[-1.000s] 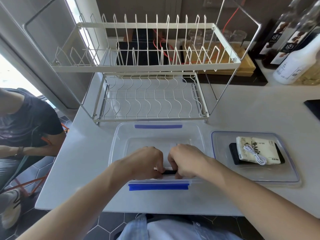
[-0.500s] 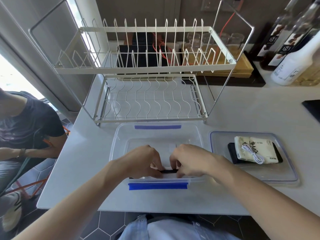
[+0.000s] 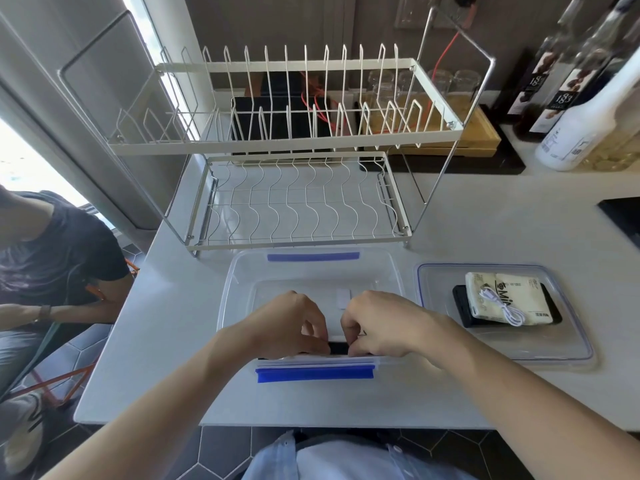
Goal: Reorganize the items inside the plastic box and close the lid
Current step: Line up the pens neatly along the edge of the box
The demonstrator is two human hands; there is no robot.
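Observation:
A clear plastic box [image 3: 239, 271] with blue clips stands open on the counter in front of me. Both hands are inside it at its near wall. My left hand [image 3: 287, 323] and my right hand [image 3: 377, 323] pinch a flat black item [image 3: 337, 348] from either side; most of it is hidden by my fingers. The clear lid [image 3: 554, 348] lies upturned to the right of the box. On the lid rest a black device [image 3: 460, 310], a cream packet [image 3: 502, 292] on top of it, and a coiled white cable [image 3: 502, 310].
A white two-tier wire dish rack [image 3: 298, 188] stands just behind the box. Bottles [image 3: 581, 126] and a wooden tray [image 3: 478, 136] with glasses sit at the back right. A seated person [image 3: 52, 258] is at the left, beyond the counter's edge.
My hands have stayed at the near wall of the box, fingers shifting slightly on the black item. The view has tilted a little.

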